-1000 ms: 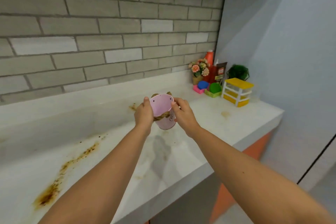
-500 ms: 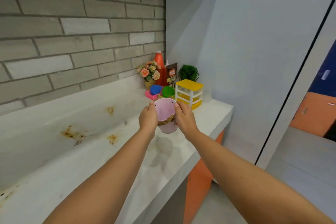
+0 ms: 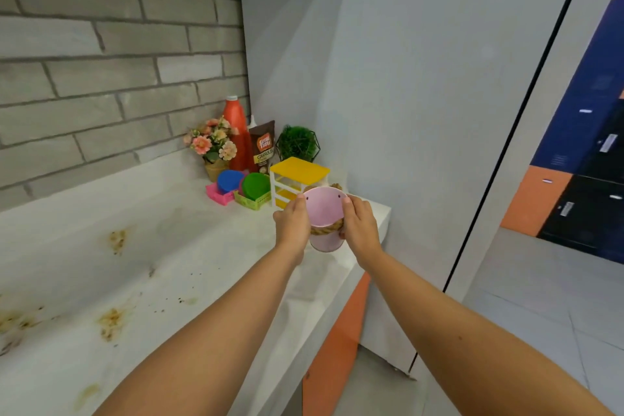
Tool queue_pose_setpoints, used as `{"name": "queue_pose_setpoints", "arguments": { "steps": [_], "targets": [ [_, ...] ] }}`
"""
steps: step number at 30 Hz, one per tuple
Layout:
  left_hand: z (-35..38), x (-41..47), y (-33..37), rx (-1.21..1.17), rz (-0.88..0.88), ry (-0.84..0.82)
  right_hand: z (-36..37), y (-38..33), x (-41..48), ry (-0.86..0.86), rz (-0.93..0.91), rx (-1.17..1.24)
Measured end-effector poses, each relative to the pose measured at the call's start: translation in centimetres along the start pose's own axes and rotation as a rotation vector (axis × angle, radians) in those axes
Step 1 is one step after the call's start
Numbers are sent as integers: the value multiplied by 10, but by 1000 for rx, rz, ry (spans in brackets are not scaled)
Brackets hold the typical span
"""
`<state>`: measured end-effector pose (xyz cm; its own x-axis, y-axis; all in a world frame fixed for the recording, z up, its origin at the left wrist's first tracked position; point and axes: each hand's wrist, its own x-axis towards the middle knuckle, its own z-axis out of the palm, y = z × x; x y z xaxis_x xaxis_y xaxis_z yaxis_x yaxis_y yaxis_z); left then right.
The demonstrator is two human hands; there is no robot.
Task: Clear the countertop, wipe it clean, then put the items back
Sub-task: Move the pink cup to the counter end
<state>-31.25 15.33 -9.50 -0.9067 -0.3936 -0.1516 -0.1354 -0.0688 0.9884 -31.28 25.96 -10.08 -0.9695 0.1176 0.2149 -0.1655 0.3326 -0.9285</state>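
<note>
A small pink metal bucket (image 3: 325,213) with a rope handle is held just above the right end of the white countertop (image 3: 189,246). My left hand (image 3: 292,226) grips its left side and my right hand (image 3: 358,226) grips its right side, thumbs at the rim. The bucket's open mouth tilts toward me and it looks empty. Brown stains (image 3: 111,321) and dark crumbs mark the countertop to the left.
Grouped in the far right corner are a yellow-topped mini drawer unit (image 3: 297,179), green (image 3: 255,192) and pink (image 3: 224,189) baskets with lids, a flower pot (image 3: 212,149), a red bottle (image 3: 238,132), a brown pouch (image 3: 264,145) and a green plant (image 3: 297,143). A grey wall bounds the right.
Both hands have carried the pink bucket rightward along the countertop, close to the yellow drawer unit. The view has swung right, showing the counter's end and the floor.
</note>
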Motion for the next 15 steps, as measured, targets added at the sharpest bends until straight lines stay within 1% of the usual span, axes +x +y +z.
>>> {"name": "queue_pose_setpoints", "arguments": {
  "steps": [3,9,12,15],
  "targets": [
    [24,12,2,-9,16,5,-12,9,23,-16,-2,10],
    [69,35,-1,51,36,15,-38,32,68,-73,32,-6],
    [86,45,-8,35,62,18,-44,45,87,-118,64,19],
    [98,52,-14,18,80,29,-44,57,101,-150,53,36]
  ]
}}
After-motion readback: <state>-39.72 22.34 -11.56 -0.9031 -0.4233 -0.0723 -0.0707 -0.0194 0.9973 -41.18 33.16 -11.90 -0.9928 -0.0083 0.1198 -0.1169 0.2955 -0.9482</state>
